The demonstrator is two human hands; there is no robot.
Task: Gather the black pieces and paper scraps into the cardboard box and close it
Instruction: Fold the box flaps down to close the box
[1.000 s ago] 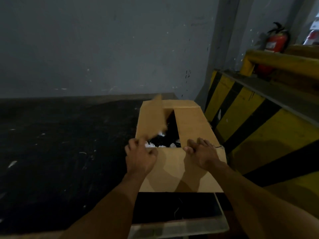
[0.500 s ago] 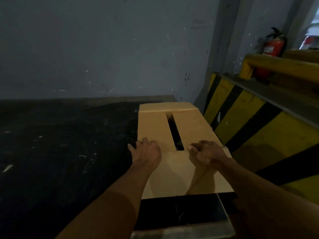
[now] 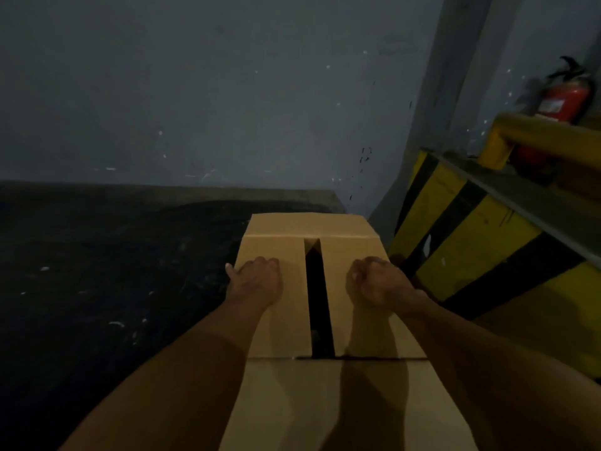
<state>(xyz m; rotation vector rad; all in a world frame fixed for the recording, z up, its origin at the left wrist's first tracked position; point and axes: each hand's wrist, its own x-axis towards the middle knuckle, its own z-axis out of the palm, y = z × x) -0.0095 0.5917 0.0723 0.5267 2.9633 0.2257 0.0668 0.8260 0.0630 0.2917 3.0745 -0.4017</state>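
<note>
The cardboard box point(image 3: 341, 226) stands in front of me on the dark surface. Its left flap point(image 3: 273, 249) and right flap point(image 3: 351, 249) lie folded down, with a narrow dark gap point(image 3: 317, 288) between them. The contents are hidden in that gap's shadow. My left hand point(image 3: 255, 281) rests on the left flap with its fingers curled and its thumb at the box's left edge. My right hand point(image 3: 377, 284) rests as a fist on the right flap. Neither hand holds anything.
A few small white scraps point(image 3: 115, 323) lie on the black surface point(image 3: 97, 271) left of the box. A yellow-and-black striped barrier point(image 3: 471, 249) runs close along the right. A red fire extinguisher point(image 3: 566, 99) stands behind it. A grey wall point(image 3: 227, 92) closes the back.
The left flap came down from upright, leaving only a narrow gap. Both hands moved from the near flap's edge forward onto the two side flaps, and the box now sits closer in view.
</note>
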